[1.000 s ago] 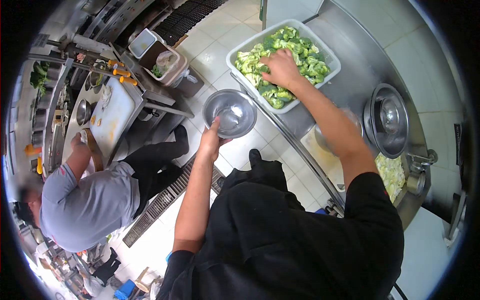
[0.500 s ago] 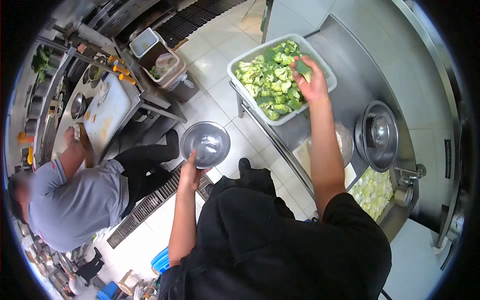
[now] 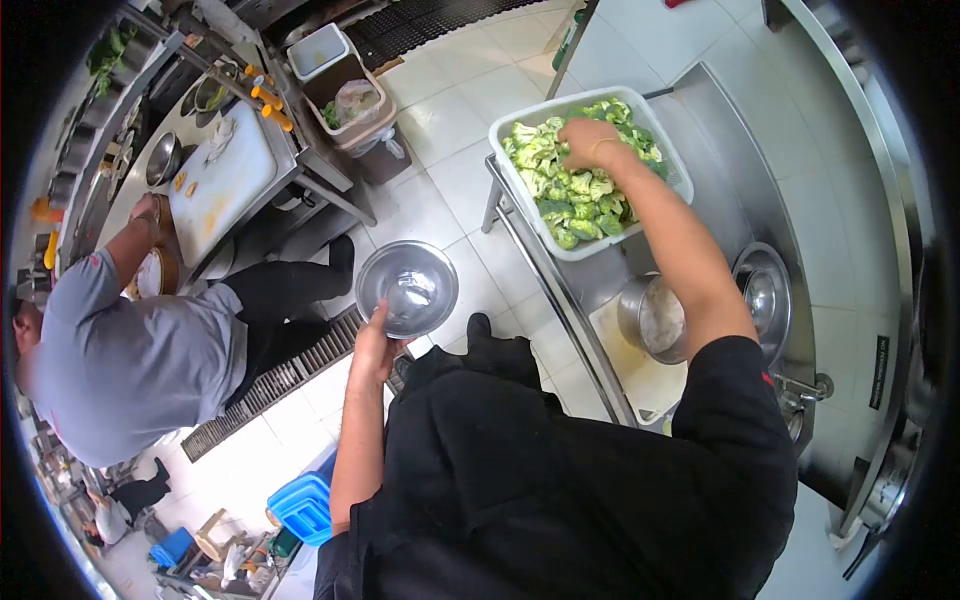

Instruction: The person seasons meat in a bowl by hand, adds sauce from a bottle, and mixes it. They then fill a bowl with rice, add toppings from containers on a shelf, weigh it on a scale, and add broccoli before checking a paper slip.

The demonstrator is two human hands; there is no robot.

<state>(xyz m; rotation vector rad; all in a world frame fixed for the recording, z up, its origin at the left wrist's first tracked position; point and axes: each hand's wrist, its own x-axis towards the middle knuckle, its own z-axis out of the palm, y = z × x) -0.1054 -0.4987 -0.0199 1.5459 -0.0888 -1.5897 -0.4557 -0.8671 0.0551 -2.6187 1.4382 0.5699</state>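
— While the person in black leaned over the counter, what did the left hand (image 3: 376,345) have?

— It gripped the near rim of a steel bowl (image 3: 407,288), fingers closed on the edge, holding it out over the tiled floor (image 3: 450,120), just off the counter's front edge. The bowl looked nearly bare inside; I couldn't tell what the faint smear in it was.

— And the right hand (image 3: 590,143)?

— Farther out, arm stretched across the steel counter (image 3: 720,190). It was down in the white basket (image 3: 590,245), fingers curled among the broccoli florets (image 3: 565,195). Whether it had actually pinched any floret, I couldn't tell; the knuckles hid that.

— So bowl and basket were apart?

— Well apart. The bowl hung lower left, the basket sat upper right on the counter.

— Anything between?

— A metal pot (image 3: 652,318) stood on a pale cutting board (image 3: 640,375) beside the right forearm, with a lidded pan (image 3: 765,290) just past it.

— Beyond that?

— A co-worker in a grey shirt (image 3: 120,365) bent at a far table, one hand (image 3: 143,208) near a white board (image 3: 222,180).
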